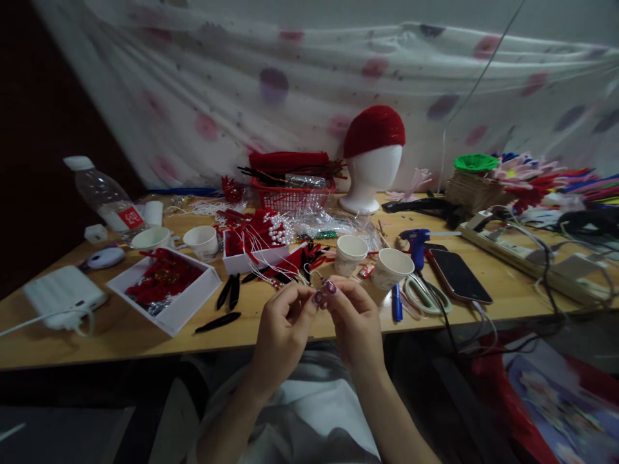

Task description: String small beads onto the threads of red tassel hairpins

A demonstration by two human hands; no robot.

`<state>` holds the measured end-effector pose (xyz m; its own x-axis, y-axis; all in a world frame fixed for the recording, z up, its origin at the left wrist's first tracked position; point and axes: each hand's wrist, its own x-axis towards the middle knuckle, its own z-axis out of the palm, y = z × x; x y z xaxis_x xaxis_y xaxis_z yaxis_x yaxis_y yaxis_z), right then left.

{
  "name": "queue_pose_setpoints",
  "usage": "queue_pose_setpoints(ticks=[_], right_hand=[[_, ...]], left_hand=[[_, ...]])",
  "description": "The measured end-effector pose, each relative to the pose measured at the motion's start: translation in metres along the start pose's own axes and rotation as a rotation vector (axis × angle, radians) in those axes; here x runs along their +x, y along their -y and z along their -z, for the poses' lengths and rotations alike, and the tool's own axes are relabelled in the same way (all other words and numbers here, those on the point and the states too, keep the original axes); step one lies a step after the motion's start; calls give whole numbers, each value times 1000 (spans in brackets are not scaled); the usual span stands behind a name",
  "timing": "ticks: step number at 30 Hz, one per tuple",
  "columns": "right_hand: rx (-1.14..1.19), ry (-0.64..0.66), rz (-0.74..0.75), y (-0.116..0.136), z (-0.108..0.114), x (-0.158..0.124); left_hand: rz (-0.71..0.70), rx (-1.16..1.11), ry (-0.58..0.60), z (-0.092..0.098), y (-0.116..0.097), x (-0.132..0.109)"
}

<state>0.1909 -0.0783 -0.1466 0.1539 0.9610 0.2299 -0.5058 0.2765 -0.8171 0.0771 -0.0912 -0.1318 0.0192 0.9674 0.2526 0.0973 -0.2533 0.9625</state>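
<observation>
My left hand [285, 328] and my right hand [355, 319] meet over the table's front edge. Thumbs and forefingers are pinched together, tip to tip. A thin pale strand [316, 277] loops up from between the fingertips; whether it is thread or wire I cannot tell, and its held part is hidden. Just beyond the fingers, white cords [264, 254] trail from a white box [256, 258] holding red material and a bunch of white beads [279, 229]. Black leaf-shaped pieces [234, 291] lie left of my hands. Two paper cups [350, 252] stand beyond my right hand.
An open white box [167, 303] of red pieces stands left, near a bottle [109, 200]. A red basket [293, 196] and a red-capped foam head [372, 161] stand behind. Rightward are a blue glue gun [416, 245], scissors [425, 296], a phone [459, 276] and a power strip [527, 258].
</observation>
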Motion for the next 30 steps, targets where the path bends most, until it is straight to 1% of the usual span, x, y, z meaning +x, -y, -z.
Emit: queue_pose_setpoints(ticks=[7,11,17,19,22,26,28,30], right_hand=[[2,-41,-25,3,-2,2],[6,-88,-52,2,-1,3],[47,-180,-71,2,5,5],[18,-160,-77,-1,8,3],[-13,-81,-91,-9,11,-2],[-38,1,-69,-14,10,-6],[-49,8,-53,-13,6,-7],[-48,-16,-41,-11,2,-6]], left_hand=[[-64,88,18,-2,3,-2],[-54,75,7,-1,3,-1],[-2,16,-54,0,2,0],[8,-30,-55,0,2,1],[25,-94,-47,0,2,1],[14,-80,-10,1,0,1],[-8,-43,-4,1,-1,1],[-28,-8,-6,1,-1,0]])
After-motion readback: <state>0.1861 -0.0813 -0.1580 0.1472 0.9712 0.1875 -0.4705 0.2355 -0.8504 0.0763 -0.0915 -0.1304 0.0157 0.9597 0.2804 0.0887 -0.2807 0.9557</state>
